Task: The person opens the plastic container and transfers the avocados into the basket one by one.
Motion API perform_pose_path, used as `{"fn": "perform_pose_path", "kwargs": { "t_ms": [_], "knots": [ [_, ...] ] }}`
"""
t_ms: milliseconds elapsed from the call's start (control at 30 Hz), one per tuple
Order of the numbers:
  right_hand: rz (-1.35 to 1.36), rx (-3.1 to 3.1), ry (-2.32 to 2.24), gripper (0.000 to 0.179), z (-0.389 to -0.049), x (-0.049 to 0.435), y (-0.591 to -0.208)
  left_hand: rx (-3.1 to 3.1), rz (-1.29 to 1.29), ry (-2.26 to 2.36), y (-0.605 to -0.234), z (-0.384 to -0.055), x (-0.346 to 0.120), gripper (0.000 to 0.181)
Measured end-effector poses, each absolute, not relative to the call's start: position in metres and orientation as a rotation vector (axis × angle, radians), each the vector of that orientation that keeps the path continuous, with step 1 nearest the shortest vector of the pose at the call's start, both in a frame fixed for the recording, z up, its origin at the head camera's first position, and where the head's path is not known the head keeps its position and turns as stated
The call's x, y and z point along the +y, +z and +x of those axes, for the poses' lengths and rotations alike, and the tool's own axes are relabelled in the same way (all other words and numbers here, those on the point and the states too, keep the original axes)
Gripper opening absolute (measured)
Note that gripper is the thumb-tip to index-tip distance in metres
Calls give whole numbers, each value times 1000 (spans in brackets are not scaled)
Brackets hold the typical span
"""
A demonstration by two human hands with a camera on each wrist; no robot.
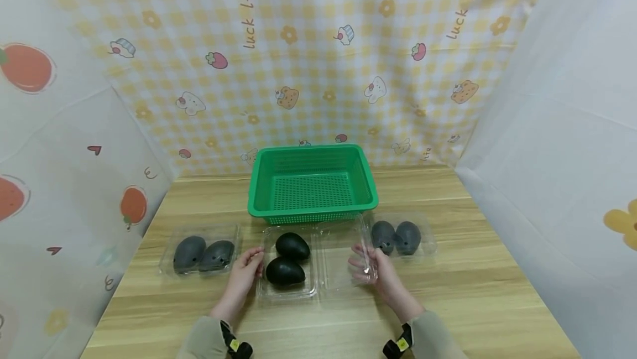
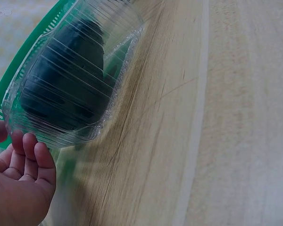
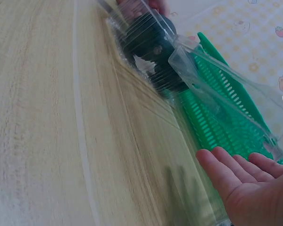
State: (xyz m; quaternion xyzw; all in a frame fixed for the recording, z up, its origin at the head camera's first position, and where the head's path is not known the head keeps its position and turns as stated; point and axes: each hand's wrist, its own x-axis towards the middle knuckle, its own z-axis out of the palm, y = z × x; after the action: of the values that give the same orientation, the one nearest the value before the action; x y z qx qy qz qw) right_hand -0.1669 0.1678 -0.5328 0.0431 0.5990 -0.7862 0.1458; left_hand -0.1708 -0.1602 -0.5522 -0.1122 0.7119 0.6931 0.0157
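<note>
In the head view, a clear plastic clamshell box (image 1: 309, 292) stands in the middle of the table with its lid (image 1: 340, 259) swung out to the right. Two black, pear-shaped avocados (image 1: 286, 271) lie in its base. My left hand (image 1: 247, 265) pinches the left edge of the base between thumb and curled fingers. On the other side, my right hand (image 1: 370, 268) is at the lid's right end, and its spread fingers show through the clear plastic. The right wrist view shows these fingers (image 3: 221, 172) straight, with the palm turned up, close below the lid (image 3: 226, 89).
Behind the box sits a green plastic basket (image 1: 368, 182). To the left is a closed clear box (image 1: 166, 262) with two dark avocados; a similar closed box (image 1: 429, 245) with two more lies on the right. A checked cloth (image 1: 318, 71) hangs behind the wooden table (image 1: 497, 303).
</note>
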Motion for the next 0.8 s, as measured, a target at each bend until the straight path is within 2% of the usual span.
{"fn": "perform_pose_path", "kwargs": {
  "t_ms": [300, 800],
  "knots": [
    [253, 1726, -2315, 52, -170, 176, -535, 2215, -352, 2143, -555, -174, -154, 33],
    [180, 1941, -2206, 53, -175, 190, -536, 2147, -376, 2184, -555, -176, -141, 33]
  ]
}}
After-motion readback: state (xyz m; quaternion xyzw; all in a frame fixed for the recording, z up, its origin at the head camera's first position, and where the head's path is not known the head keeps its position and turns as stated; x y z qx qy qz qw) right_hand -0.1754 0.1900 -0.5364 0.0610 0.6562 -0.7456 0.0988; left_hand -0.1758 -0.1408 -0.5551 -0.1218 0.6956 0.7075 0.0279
